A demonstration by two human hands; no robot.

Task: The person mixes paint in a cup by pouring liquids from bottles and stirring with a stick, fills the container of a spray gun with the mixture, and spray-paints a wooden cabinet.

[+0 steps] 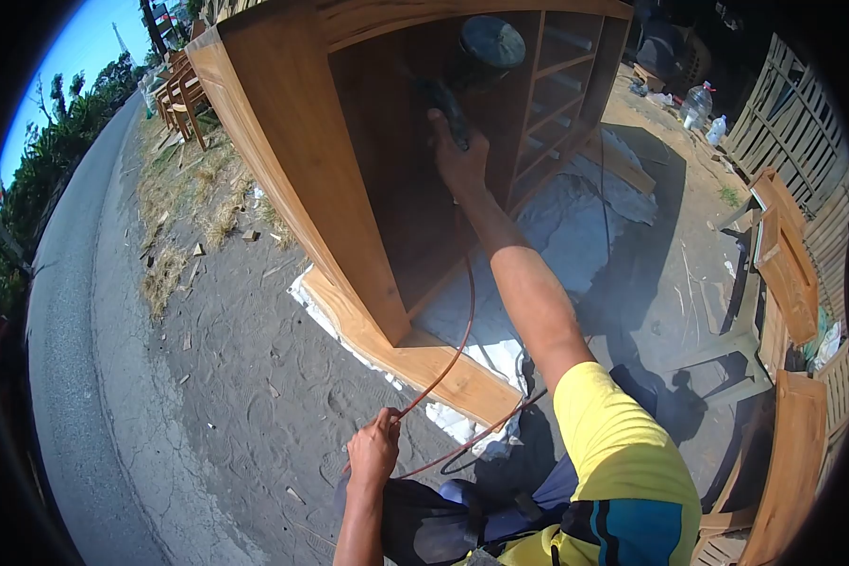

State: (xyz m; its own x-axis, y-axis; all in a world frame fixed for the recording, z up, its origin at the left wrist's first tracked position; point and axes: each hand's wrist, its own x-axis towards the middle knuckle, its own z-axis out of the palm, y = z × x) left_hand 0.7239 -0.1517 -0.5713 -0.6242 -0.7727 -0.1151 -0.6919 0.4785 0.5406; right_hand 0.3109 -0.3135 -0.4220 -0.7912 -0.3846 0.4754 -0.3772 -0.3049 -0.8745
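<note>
My right hand (pixel 460 160) is wrapped round the handle of a dark paint spray gun (pixel 441 102), with a round cup (pixel 492 42) on top. The gun points into the shaded inside of a large wooden cabinet (pixel 302 123). A faint haze hangs before its nozzle. From the gun's handle runs a thin red-brown hose (pixel 467 311), curving down toward me. Low in the view, my left hand (pixel 374 445) is closed on that hose, apart from the cabinet. Shelf slots (pixel 558 90) line the cabinet's right side.
Under the cabinet lie white sheeting (pixel 557 236) and a flat wooden base (pixel 472 382). Wooden drawer parts (pixel 788 274) lean by a slatted fence (pixel 792 104) at right. Plastic bottles (pixel 696 106) stand farther back. A road (pixel 85 330) runs along the left, with wooden chairs (pixel 181 99) beside it.
</note>
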